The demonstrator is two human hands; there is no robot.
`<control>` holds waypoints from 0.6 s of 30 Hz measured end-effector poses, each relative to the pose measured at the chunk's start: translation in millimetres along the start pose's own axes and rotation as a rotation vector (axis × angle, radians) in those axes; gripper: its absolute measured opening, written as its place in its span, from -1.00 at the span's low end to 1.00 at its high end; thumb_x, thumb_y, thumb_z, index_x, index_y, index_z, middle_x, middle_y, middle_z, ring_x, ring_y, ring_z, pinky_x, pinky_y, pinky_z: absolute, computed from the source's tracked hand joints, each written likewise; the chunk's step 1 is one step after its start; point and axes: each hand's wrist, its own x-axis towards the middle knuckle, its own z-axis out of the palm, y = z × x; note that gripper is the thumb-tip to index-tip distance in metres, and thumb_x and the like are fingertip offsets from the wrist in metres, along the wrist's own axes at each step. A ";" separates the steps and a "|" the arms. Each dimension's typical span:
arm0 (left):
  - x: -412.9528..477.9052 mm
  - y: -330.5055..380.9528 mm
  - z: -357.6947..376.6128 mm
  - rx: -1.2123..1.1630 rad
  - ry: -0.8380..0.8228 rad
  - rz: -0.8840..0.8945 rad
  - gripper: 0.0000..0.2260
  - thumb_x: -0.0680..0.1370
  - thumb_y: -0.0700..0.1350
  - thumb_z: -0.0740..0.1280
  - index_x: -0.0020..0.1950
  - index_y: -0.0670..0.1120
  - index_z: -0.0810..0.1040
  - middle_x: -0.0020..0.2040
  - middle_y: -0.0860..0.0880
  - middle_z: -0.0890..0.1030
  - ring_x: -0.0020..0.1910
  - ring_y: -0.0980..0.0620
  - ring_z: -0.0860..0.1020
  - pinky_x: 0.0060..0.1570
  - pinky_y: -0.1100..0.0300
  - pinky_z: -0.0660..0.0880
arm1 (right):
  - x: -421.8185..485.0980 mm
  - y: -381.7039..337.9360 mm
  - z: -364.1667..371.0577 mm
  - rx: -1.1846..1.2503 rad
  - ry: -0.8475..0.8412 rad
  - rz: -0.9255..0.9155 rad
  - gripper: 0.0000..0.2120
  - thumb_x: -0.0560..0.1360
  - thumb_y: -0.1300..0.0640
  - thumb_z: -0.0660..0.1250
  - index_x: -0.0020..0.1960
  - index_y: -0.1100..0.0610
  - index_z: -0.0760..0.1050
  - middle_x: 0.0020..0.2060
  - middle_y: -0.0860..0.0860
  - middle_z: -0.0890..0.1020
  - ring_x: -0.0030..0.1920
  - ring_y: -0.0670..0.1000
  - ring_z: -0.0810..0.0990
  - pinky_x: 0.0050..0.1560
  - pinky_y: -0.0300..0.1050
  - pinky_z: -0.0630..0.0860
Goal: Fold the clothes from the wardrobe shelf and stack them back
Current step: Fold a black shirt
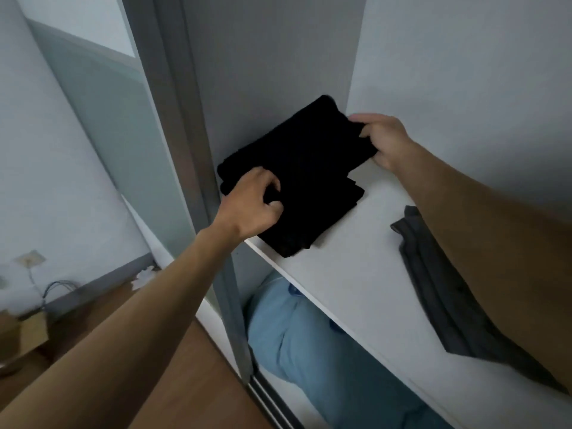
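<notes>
Black folded clothes (303, 178) are lying lengthwise front to back at the shelf's (356, 274) left end. The left hand (247, 209) is gripping their near-left edge, and the right hand (383, 140) is gripping their far-right corner.

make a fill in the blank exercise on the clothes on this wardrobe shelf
1. The left hand and the right hand grip the folded black cloth pile at the ____ end of the white wardrobe shelf.
2. The flat dark grey garment lies partly under the ____ forearm.
3. Of the two clothes on the shelf, the hands touch only the ____ one.
Missing: left, right, black.
</notes>
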 end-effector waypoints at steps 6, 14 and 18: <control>31.7 6.2 11.6 0.439 0.255 -0.121 -0.60 0.47 0.16 0.10 0.10 0.01 0.60 0.11 -0.03 0.60 0.17 -0.10 0.48 0.13 -0.04 0.24 | 17.1 61.8 50.0 -0.739 -0.169 -0.155 -0.49 0.62 -0.18 0.09 0.49 0.02 0.37 0.45 0.05 0.45 0.45 0.14 0.39 0.44 0.08 0.29; 48.1 -23.0 51.7 0.326 -0.059 -0.243 -0.49 0.60 0.14 0.15 0.54 0.09 0.24 0.59 0.00 0.18 0.60 -0.03 0.03 0.50 -0.16 -0.01 | 35.2 97.1 63.6 -0.909 -0.242 -0.113 -0.32 0.52 -0.40 -0.16 0.57 -0.17 0.10 0.54 -0.01 0.30 0.48 0.23 0.32 0.42 0.26 0.26; 56.2 -21.2 43.6 0.304 -0.140 -0.255 -0.49 0.60 0.13 0.14 0.55 0.10 0.23 0.58 0.00 0.17 0.59 -0.04 0.03 0.51 -0.17 0.00 | 26.7 85.7 62.3 -0.878 -0.261 -0.045 -0.39 0.61 -0.32 -0.08 0.59 -0.12 0.11 0.55 0.03 0.28 0.52 0.21 0.25 0.49 0.23 0.18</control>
